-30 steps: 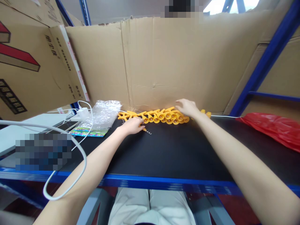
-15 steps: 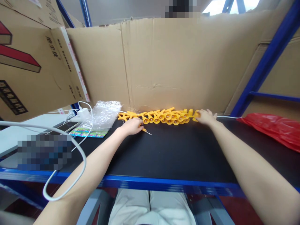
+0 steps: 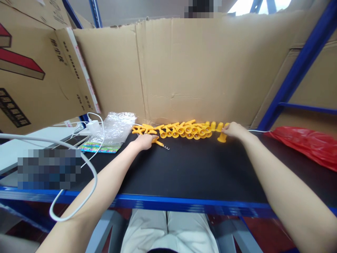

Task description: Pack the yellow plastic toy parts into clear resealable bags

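Note:
On the black tabletop [image 3: 181, 172], my left hand [image 3: 144, 142] is closed round the handle of a yellow corkscrew [image 3: 160, 143], its metal spiral pointing right. Several branching yellow handles [image 3: 144, 128] lie just behind that hand. My right hand [image 3: 233, 130] pinches the narrow end of a yellow bell-shaped piece [image 3: 222, 138], whose wide rim faces down and towards me. Between the hands runs a stacked row of yellow bell-shaped pieces [image 3: 188, 130] with open mouths towards me and metal glinting inside. A few upright yellow pieces [image 3: 213, 125] stand at its right end.
A cardboard panel [image 3: 200, 70] walls off the back. Clear plastic wrap [image 3: 117, 128], a white charger [image 3: 93, 127] and looping cables [image 3: 94, 172] occupy the left. A red plastic bag [image 3: 305, 144] lies at the right. Blue rails [image 3: 184, 203] edge the table.
My right hand has drawn a bell-shaped piece out towards me at the row's right end. My left hand has shifted slightly left with the corkscrew, whose handle shows more now.

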Demonstrator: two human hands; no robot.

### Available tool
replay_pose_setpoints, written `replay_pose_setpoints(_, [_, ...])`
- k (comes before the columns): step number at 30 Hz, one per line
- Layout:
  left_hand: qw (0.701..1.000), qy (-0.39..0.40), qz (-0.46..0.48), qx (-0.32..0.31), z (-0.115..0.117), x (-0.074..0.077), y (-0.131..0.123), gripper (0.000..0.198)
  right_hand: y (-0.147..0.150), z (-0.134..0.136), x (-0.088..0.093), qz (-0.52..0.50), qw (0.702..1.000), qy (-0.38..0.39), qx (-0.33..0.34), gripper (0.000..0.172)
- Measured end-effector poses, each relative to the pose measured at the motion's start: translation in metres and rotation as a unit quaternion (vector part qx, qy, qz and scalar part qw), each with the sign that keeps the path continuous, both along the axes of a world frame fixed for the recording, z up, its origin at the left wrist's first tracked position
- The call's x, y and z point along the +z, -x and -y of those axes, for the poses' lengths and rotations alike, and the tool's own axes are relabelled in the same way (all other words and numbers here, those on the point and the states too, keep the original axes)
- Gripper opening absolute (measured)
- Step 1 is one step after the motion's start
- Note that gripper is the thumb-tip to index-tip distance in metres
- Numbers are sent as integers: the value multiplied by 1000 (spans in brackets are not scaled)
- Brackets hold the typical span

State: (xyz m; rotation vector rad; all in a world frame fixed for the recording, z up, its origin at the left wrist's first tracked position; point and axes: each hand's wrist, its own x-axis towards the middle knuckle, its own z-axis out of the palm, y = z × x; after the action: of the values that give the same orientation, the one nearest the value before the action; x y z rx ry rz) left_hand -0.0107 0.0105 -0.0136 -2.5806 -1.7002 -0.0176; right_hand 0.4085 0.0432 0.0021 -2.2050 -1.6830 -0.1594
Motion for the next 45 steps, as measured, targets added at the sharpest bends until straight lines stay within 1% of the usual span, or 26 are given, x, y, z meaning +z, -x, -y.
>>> replay_pose_setpoints(2, [1000,-3,-5,7,1,0,-2,51,9,7,8,13,997,72,-1,16])
replay_pose_setpoints(6, [1000,-19,8,-6,3,1,-6,42,37,28,29,24,987,159,14,21])
replay_pose_setpoints(7, [1000,-18,5,-11,4,2,-7,40,45,35,33,25,984,173,20,22])
replay_pose_setpoints(9, [1000,-15,-7,-18,5,3,-8,38,59,46,39,43,983,177,35,24])
replay_pose_setpoints(11, [1000,-14,-13,-20,7,5,-8,37,70,53,42,67,980,176,60,25])
replay_pose_setpoints(14, [1000,-22,-4,-21,10,9,-9,35,82,58,40,73,975,170,120,21])
replay_pose_setpoints(17, [998,-39,10,-37,12,10,-10,29,93,59,32,48,966,132,218,14])
replay_pose_setpoints(20, [997,-62,25,-49,13,12,-11,27,104,58,24,13,948,106,301,15])
replay_pose_setpoints(22, [995,-76,35,-55,14,12,-13,27,111,59,20,-13,938,111,327,17])
replay_pose_setpoints(24, [993,-89,47,-64,15,14,-14,27,117,62,18,-21,934,126,335,18])
replay_pose_setpoints(28, [988,-119,75,-71,17,16,-17,28,126,68,18,9,934,139,329,19])
replay_pose_setpoints(32, [982,-146,94,-71,18,17,-18,28,129,69,17,26,943,89,320,20])
replay_pose_setpoints(34, [979,-163,101,-75,18,16,-18,29,127,66,14,26,942,55,331,21])
replay_pose_setpoints(41, [971,-192,116,-84,19,16,-18,33,125,56,7,72,911,-63,402,16])
replay_pose_setpoints(45, [969,-198,118,-92,19,16,-18,32,128,56,3,64,893,-111,431,28])
